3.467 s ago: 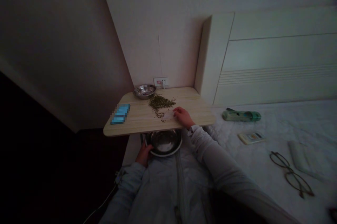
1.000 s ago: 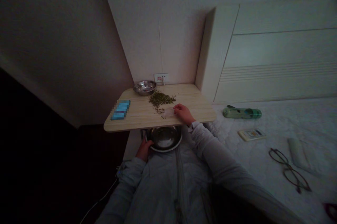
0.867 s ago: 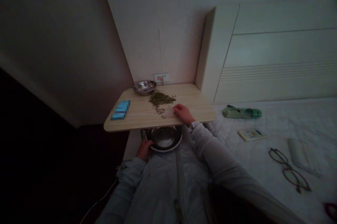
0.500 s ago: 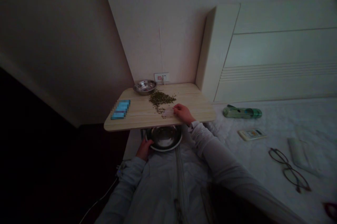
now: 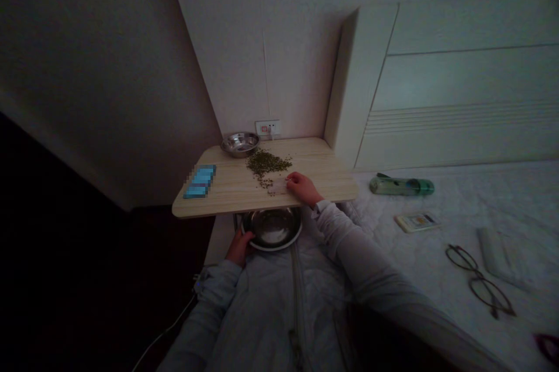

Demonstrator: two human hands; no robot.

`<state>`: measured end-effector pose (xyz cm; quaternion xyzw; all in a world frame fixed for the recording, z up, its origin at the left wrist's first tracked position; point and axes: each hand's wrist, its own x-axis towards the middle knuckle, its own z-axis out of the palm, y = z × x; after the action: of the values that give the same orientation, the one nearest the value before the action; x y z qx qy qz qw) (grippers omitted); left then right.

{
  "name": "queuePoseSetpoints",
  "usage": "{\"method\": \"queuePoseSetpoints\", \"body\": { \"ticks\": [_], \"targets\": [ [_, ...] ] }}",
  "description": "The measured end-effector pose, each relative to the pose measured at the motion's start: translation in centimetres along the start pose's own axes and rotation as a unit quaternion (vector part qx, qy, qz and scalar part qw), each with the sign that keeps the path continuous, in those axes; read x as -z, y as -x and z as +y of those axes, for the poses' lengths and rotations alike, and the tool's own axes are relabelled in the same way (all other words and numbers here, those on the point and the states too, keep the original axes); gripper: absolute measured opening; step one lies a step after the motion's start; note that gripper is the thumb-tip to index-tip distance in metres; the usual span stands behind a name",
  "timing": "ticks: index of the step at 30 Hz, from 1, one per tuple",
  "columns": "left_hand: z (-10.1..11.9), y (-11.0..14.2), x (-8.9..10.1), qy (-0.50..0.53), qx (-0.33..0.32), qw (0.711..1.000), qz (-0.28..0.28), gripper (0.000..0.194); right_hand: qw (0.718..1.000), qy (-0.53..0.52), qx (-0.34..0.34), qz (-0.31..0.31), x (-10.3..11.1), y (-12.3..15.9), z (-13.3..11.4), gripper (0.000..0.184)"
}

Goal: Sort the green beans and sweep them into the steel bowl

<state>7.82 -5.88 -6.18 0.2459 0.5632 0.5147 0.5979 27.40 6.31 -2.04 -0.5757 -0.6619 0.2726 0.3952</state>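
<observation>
My left hand grips the rim of a steel bowl held just under the front edge of a small wooden table. My right hand rests on the tabletop with curled fingers on a small pale flat piece. That piece lies at the near edge of a scattered pile of small green bits. A second, smaller steel bowl stands at the table's back, beside the pile.
A blue flat object lies on the table's left side. A wall socket sits behind the table. On the bed to the right lie a green bottle, a small card-like box, glasses and a pale case.
Almost nothing has changed. Both hands keep their places; only the view has shifted slightly since the oldest frame.
</observation>
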Motion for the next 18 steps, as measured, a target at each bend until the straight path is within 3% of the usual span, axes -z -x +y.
{"method": "queuePoseSetpoints", "body": {
  "ticks": [18],
  "targets": [
    [-0.36, -0.36, 0.27, 0.015, -0.012, 1.000, -0.013, 0.037, 0.999, -0.049, -0.010, -0.016, 0.16, 0.11, -0.18, 0.016]
  ]
}}
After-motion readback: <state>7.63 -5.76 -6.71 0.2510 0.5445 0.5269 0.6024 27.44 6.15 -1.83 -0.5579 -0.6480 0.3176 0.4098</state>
